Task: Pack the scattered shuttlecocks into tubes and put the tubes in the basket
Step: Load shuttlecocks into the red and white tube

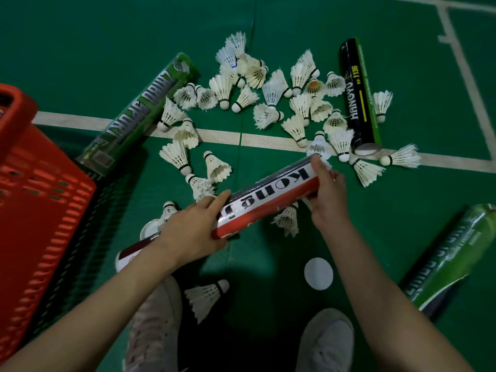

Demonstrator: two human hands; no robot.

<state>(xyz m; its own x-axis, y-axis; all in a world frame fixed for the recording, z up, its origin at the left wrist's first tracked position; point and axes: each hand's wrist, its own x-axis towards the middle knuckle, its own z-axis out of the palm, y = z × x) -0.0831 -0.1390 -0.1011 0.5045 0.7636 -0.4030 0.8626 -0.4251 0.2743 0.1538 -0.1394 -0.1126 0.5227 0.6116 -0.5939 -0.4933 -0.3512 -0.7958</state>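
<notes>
Red-and-white tube [268,196] lies in our grip, left hand [192,233] wrapping its near end, fingers [317,167] of the right hand [327,196] curled over its far mouth, hiding the opening.

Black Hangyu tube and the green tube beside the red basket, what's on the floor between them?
In the head view, the scattered shuttlecocks lie between the black Hangyu tube and the green tube, loose on the green floor.

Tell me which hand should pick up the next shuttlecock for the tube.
Right, probably. The right hand holds the far end of the tube, close beside a cluster of shuttlecocks. The left hand grips the near end, well placed to steady the tube.
</notes>
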